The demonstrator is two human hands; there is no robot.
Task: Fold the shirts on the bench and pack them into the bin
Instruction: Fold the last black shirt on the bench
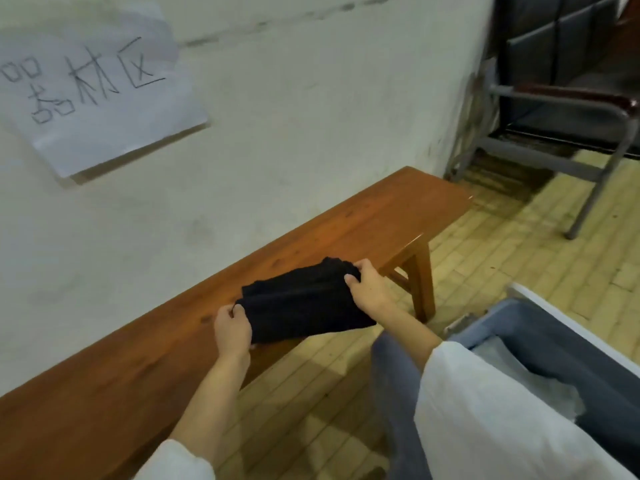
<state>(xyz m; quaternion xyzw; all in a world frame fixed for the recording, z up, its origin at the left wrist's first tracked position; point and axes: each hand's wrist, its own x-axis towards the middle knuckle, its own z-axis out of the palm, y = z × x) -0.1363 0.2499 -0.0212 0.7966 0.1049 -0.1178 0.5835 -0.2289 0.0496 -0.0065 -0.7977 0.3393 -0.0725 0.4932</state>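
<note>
A folded black shirt [304,303] hangs over the front edge of the long wooden bench [311,233], held at both ends. My left hand [232,331] grips its near-left corner. My right hand [367,286] grips its far-right end, fingers curled into the cloth. The grey-blue fabric bin [568,348] stands on the floor at the lower right, partly hidden by my white sleeve; a pale cloth lies inside it.
A white wall with a paper sign [93,98] runs behind the bench. A metal-framed chair [568,126] stands at the far right beyond the bench end. The floor [485,271] is yellow brick-pattern tile. My knee in grey trousers [394,382] sits beside the bin.
</note>
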